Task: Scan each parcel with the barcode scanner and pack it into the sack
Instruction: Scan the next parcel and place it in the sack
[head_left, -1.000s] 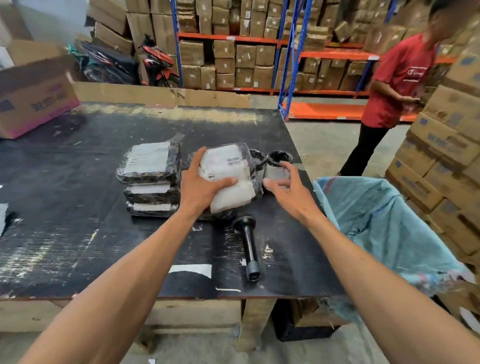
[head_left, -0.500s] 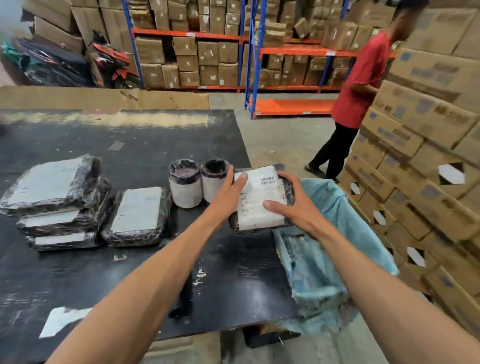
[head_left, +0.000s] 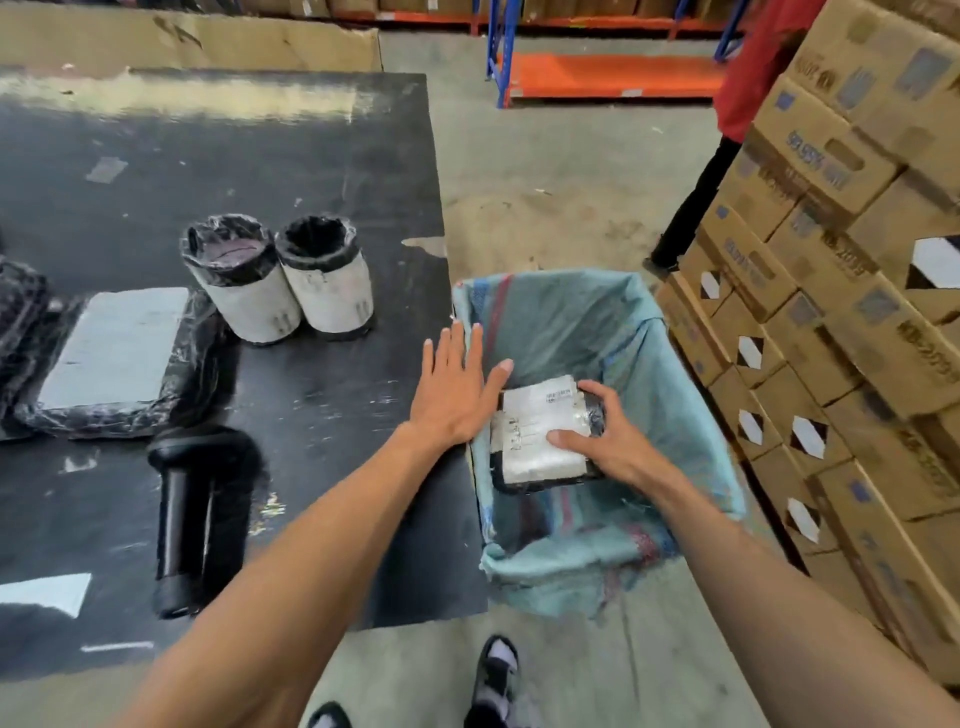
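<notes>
Right hand (head_left: 608, 441) grips a black-wrapped parcel (head_left: 540, 436), its white label's print illegible, inside the teal sack (head_left: 571, 322), centre-right of frame. Left hand (head_left: 457, 395) flat, fingers spread, thumb touching the parcel.
</notes>
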